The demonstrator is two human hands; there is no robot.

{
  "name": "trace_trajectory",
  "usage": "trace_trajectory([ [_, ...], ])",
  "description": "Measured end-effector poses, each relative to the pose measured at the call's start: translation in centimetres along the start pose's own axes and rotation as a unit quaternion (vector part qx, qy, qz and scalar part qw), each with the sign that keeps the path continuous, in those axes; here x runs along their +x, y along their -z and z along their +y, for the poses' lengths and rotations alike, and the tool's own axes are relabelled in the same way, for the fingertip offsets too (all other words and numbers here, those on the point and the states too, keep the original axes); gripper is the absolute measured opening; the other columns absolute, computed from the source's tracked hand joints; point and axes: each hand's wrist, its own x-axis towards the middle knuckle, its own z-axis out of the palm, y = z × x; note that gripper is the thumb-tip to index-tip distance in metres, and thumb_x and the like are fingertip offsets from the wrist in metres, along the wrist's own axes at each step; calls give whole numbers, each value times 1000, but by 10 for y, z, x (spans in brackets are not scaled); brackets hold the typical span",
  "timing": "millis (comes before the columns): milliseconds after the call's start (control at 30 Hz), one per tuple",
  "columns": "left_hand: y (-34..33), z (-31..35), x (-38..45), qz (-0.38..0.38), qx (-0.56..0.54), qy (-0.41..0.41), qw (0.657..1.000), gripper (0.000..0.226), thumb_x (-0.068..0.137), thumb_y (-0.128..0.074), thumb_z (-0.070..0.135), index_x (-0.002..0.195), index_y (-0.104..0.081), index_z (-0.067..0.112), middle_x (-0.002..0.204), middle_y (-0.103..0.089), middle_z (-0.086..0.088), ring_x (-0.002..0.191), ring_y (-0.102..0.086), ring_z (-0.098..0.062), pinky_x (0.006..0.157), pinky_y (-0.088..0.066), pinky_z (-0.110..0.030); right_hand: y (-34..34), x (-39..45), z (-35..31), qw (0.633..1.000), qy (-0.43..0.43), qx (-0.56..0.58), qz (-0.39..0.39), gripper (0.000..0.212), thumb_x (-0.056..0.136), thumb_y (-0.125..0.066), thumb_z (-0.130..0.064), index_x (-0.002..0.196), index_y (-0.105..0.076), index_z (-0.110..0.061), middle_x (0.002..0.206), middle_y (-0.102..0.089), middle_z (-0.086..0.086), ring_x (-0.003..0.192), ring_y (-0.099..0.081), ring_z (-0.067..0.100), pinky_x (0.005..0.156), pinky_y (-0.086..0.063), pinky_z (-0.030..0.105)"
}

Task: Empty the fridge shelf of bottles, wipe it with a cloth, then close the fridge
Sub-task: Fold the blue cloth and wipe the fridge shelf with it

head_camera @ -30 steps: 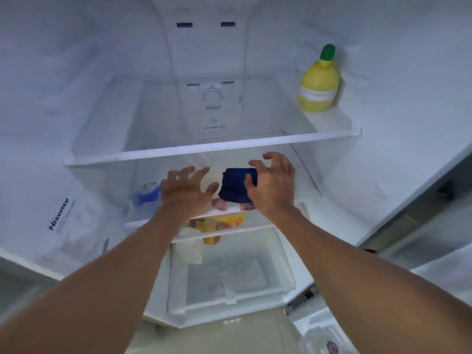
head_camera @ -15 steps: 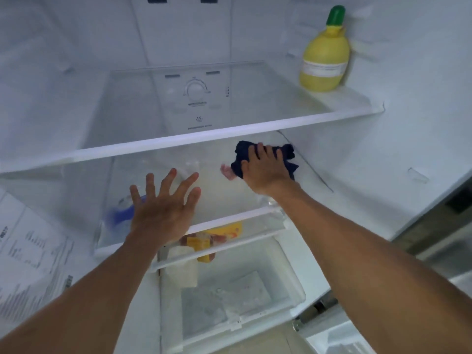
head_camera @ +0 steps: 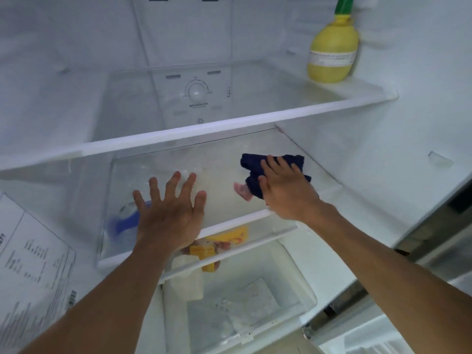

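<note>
Left forearm [head_camera: 107,290] and right forearm [head_camera: 383,264] bare, both extended forward. Left hand [head_camera: 169,213]: palm down, fingers straight, splayed wide, thumb out to the right. Right hand [head_camera: 286,190]: palm down, fingers straight and close together, pointing up-left. Hands apart, right one farther forward.

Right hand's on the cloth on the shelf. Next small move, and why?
Probably sweep the cloth leftward: the right hand presses it flat at the right side of the shelf, so the glass toward the open left hand is likely unwiped.
</note>
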Motion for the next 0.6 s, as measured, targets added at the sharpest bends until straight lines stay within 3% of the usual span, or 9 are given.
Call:
trace_trajectory([
  [100, 1, 0, 0, 2, 8, -9, 1000, 78, 89, 10, 68, 162, 1, 41, 174, -2, 5, 159, -3, -39, 123, -2, -67, 10, 47, 14, 995, -102, 8, 18, 53, 100, -21, -30, 138, -43, 0, 149, -41, 24, 135, -38, 40, 114, -28, 55],
  [167, 0, 0, 1, 2, 3, -4, 1000, 78, 89, 8, 67, 162, -1, 42, 174, -2, 6, 159, -2, -39, 123, -1, -67, 10, 97, -1, 987, -162, 21, -8, 59, 96, -22, -32, 139, -42, 4, 149, -38, 32, 135, -35, 47, 113, -22, 60],
  [267, 0, 3, 3, -1, -14, 5, 1000, 67, 98, -3, 64, 161, -3, 44, 174, -1, 8, 159, 1, -38, 122, 3, -67, 11, 102, -22, 994, -74, -47, -59, 67, 91, -13, -37, 145, -38, -6, 152, -35, 24, 136, -32, 48, 112, -20, 66],
  [367, 1, 3, 1, -3, -16, 5, 1000, 65, 100, -5, 63, 162, -3, 43, 174, -1, 8, 159, 3, -38, 122, 4, -67, 2, 41, 3, 996, 46, -40, -57, 50, 102, -36, -26, 148, -34, -7, 162, -23, 18, 144, -24, 43, 112, -25, 64],
  [433, 1, 1, 1, -2, -12, 1, 1000, 65, 100, -5, 63, 162, -3, 42, 174, -1, 7, 159, 2, -38, 122, 3, -67, 2, 22, 19, 999, 27, -27, -35, 48, 98, -46, -29, 139, -41, -4, 161, -26, 20, 144, -26, 42, 109, -30, 63],
  [500, 1, 0, 1, -2, -13, 0, 1000, 65, 100, -5, 63, 162, -3, 42, 174, -2, 7, 159, 1, -39, 122, 2, -67, 21, 49, 15, 995, -80, -6, -54, 70, 93, -25, -54, 143, -38, -6, 156, -32, 20, 143, -29, 40, 111, -26, 62],
  [600, 1, 0, 0, -1, -15, 0, 1000, 65, 102, -9, 57, 163, -4, 34, 174, -3, 5, 158, -1, -40, 122, -1, -68, 8, 111, -12, 995, -66, -26, -70, 98, 72, 5, -61, 147, -34, -12, 154, -29, 26, 142, -23, 50, 109, -14, 73],
])
